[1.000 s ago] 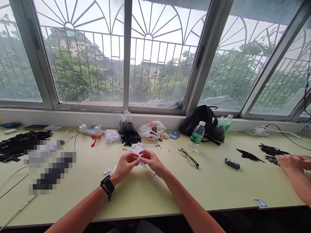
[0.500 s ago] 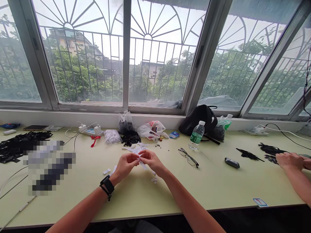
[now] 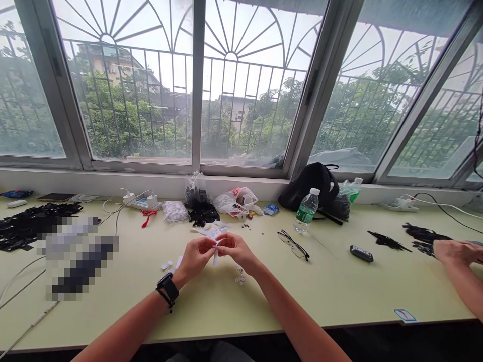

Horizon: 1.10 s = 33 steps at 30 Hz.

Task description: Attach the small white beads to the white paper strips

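My left hand [image 3: 196, 255] and my right hand [image 3: 237, 252] meet over the table, both closed, with fingertips pinched together. Between them they hold a small white strip [image 3: 215, 259], whose end hangs down below the fingers; whether a smaller piece is pinched with it is hidden. Just behind the hands lies a pile of white strips [image 3: 211, 231]. Several small white round pieces, like buttons [image 3: 239, 277], are scattered by my right wrist. Small white pieces [image 3: 166, 265] rest left of my left hand.
Eyeglasses [image 3: 293, 245] and a water bottle [image 3: 306, 211] stand to the right, near a black case [image 3: 361, 253]. Plastic bags [image 3: 236, 202] line the window side. Black strips [image 3: 33, 223] and cables lie left. Another person's hand [image 3: 455, 251] is at far right by black strips.
The white strip's hanging end has swung from slanting right to pointing almost straight down. My hands stay pinched together in nearly the same place. The other person's hand shifted slightly right.
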{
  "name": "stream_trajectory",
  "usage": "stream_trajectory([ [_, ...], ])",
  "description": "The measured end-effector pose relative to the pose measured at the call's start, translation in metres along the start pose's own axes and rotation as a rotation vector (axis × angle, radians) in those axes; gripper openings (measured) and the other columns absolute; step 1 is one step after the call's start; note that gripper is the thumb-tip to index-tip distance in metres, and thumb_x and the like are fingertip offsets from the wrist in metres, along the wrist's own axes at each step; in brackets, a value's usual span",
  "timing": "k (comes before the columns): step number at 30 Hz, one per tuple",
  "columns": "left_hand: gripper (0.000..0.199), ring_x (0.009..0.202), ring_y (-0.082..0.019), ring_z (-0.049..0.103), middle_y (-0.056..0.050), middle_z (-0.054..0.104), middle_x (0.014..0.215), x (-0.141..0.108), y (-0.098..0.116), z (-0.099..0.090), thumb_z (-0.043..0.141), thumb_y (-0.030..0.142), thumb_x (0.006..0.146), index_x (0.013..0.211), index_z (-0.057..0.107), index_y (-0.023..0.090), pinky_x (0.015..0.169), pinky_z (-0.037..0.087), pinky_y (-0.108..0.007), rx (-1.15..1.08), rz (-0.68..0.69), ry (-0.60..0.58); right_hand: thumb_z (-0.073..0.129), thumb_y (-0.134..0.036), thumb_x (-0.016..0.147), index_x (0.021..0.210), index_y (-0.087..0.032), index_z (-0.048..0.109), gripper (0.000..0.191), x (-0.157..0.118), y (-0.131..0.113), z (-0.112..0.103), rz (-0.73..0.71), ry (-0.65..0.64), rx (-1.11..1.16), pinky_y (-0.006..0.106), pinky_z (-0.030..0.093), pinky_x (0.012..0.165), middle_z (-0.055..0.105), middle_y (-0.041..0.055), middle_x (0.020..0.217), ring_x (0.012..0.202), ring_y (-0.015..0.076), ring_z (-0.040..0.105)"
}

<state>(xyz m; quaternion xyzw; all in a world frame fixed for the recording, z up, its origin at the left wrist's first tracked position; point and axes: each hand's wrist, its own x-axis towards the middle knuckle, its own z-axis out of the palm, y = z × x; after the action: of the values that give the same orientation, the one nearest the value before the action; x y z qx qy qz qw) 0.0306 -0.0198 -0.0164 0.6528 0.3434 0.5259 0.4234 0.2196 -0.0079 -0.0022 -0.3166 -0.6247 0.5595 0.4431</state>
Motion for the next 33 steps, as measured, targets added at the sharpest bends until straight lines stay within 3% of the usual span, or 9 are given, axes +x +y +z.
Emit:
stream_trajectory([
  [33,0.017,0.081,-0.026,0.077,-0.009,0.082,0.087,-0.001,0.0043,0.001,0.078,0.034,0.083,0.088,0.08,0.018,0.075,0.06,-0.033,0.022,-0.005,-0.042,0.085,-0.047,0.078,0.106,-0.02,0.071,0.042,-0.0006,-0.0014,-0.0022,0.028,-0.01,-0.042,0.036,0.054,0.078,0.075,0.0055,0.088,0.084,0.0222,0.069],
])
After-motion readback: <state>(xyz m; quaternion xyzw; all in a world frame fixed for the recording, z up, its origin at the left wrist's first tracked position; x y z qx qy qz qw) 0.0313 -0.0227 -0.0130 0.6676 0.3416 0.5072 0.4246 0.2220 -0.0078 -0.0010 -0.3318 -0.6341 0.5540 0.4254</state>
